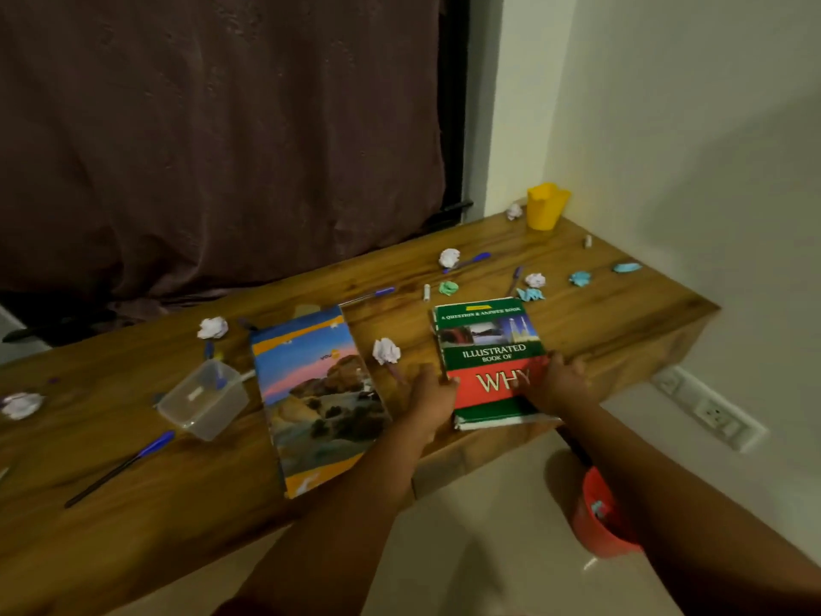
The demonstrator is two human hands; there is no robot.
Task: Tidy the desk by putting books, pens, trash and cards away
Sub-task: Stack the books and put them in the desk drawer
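My right hand (557,384) lies on the green and red book (488,362), fingers spread loosely and pressed flat across the right side of its cover, fingertips reaching the book's right edge. My left hand (428,400) sits at the book's left edge, fingers curled lightly against the spine side; whether they truly pinch it I cannot tell, since motion blur smears them. Both forearms stretch forward from the bottom of the view, converging on the book, the right one passing above a red bin (597,522) on the floor. The book lies flat near the front edge of the wooden desk (622,313), its near end slightly overhanging. Just to its left lies a landscape-cover notebook (317,397), with a crumpled white paper ball (385,351) between the two. Farther left stands a clear plastic box (204,400), and a blue pen (120,469) rests near the desk's front. A yellow cup (547,206) stands at the far corner
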